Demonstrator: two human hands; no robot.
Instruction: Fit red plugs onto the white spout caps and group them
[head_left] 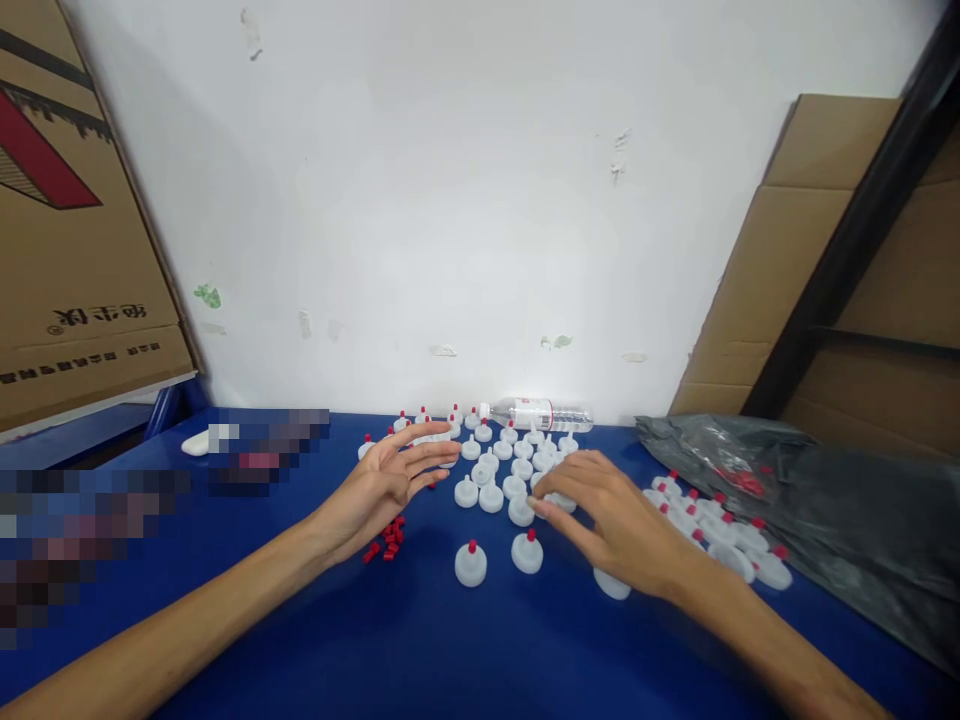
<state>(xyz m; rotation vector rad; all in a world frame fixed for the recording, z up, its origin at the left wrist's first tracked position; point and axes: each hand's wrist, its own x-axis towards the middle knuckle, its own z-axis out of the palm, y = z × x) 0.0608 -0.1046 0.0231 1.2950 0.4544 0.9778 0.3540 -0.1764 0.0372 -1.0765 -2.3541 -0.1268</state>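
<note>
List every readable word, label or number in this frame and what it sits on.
Nothing can be quoted with certainty.
Cardboard box, left: three large Chinese characters beside a round mark, too blurred to read.
Same box, line below: small print, unreadable.
Water bottle lying by the wall: red-and-white label, text too small.
White caps: no markings visible.
</note>
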